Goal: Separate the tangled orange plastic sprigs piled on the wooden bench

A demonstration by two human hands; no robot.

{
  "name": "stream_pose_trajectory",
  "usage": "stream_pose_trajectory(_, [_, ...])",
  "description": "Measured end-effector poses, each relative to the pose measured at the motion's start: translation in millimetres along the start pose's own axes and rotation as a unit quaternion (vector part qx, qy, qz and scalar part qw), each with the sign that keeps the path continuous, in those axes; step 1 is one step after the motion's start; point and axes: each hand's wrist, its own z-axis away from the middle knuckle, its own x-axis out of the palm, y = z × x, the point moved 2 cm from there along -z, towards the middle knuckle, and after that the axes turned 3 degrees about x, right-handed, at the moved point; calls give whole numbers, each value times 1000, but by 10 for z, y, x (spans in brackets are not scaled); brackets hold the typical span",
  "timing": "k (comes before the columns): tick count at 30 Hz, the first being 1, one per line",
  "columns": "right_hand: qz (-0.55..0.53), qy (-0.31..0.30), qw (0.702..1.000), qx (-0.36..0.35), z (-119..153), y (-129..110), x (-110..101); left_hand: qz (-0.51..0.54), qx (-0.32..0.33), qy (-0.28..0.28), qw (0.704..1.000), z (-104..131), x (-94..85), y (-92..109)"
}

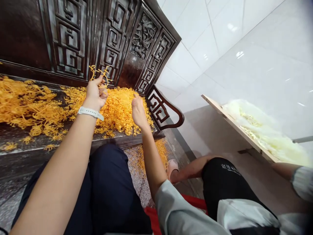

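Curly orange piece (105, 75) pinched in the left hand (100, 89) above an orange heap (117, 109)

The curly orange piece stands up out of the left fingertips, its thin, looping strands spreading to both sides of them. The left thumb and fingers are closed on it in a pinch, the remaining fingers curled in toward the palm. Behind these fingers, at the wrist, sits a pale watch strap (90, 113).

Just below and to the right of the left fingers lies the orange heap, made of many similar tangled pieces. The right hand (138, 110) is at the heap's far right side, its fingers pointing away from the body; they are partly hidden, so whether they hold anything cannot be told. More orange pieces (31, 107) are strewn to the left of the left fingers.

Heap and strewn pieces lie on a dark wooden bench (124, 140). Its carved backrest (19, 32) rises beyond the fingertips of both hands, and its openwork armrest (174, 112) is just right of the right fingers. Below the right hand, orange bits (160, 151) cover the floor.

Farther right of the right fingers, a co-worker's pink sandal (172, 166) and black shorts (225, 181) show, near a tilted board (244, 133) bearing a translucent yellowish bag (290, 147).
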Motion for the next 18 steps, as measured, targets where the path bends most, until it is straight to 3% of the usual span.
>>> stream_pose_trajectory(2, [-144,-61,987,32,46,28,110,-18,22,-17,999,16,38,-50])
stream_pose_trajectory(5, [-301,-140,940,77,219,-13,229,-58,69,-39,995,17,79,-132])
stream_pose_trajectory(11, [-303,-91,942,111,392,61,267,-103,89,21,991,-35,39,-171])
stream_pose_trajectory(14, [-315,-96,936,123,389,143,262,-96,96,7,991,-51,20,-169])
stream_pose_trajectory(18, [-266,-102,952,112,401,186,286,-108,89,2,990,-26,29,-238])
